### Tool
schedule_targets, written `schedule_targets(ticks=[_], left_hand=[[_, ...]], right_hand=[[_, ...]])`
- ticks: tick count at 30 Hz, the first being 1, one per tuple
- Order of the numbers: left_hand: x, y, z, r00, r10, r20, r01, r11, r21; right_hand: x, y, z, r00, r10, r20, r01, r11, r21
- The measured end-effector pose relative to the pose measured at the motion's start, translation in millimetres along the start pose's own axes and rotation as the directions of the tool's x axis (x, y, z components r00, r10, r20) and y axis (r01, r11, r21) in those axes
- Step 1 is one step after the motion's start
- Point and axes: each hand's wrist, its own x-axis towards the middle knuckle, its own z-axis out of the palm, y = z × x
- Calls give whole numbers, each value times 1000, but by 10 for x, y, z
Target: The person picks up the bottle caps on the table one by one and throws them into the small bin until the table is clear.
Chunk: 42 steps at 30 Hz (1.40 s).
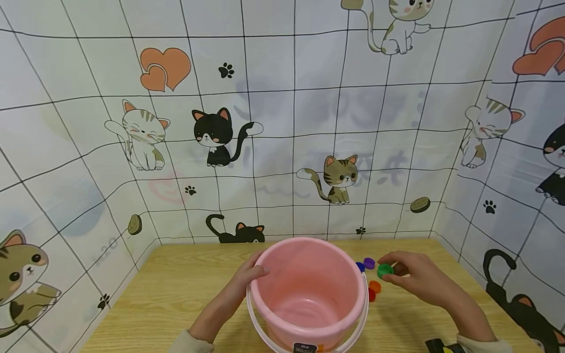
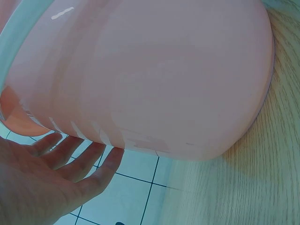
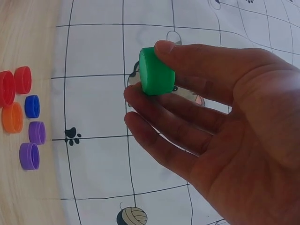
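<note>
A pink bucket [image 1: 304,267] with a white handle [image 1: 255,314] stands upright on the table. Nothing shows inside it. At its left rim my left hand [image 1: 247,279] grips it, thumb hooked over the edge; in the left wrist view the fingers [image 2: 101,176] lie along the outer wall. To the right of the bucket, my right hand [image 1: 417,277] pinches a green bottle cap [image 3: 158,72] between thumb and fingertips, held in the air. Below it are loose caps on the wood: orange [image 3: 12,117], blue [image 3: 32,107], red [image 3: 23,80] and purple [image 3: 29,156].
The wooden tabletop [image 1: 176,294] runs back to a wall covering [image 1: 273,147] printed with cats and grid lines. Similar sheets rise at the left and right. A black and yellow item [image 1: 441,346] sits by the right sleeve.
</note>
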Motion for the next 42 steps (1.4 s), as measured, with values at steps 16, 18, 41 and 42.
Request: schedule_targets(ticks=[16,18,41,42], left_hand=[[-1,-8,-25,1000,-4,-11,4,1000,18],[-4,-7,-25,1000,-2,-11,2,1000,22],[6,-23,-10,1000,8,0,-8,1000,0],[5,-23,-10,1000,6,1,-6,1000,-1]], right_hand=[[-20,-154,-18,1000,16,-26,-17,1000,-20],[-20,-175,-18,999,18,-30,-18,1000,-21],[-36,-403,-35,982,-82,-169,59,989,-136],[-36,-412,-27,980,-93,-178,68,987,-143]])
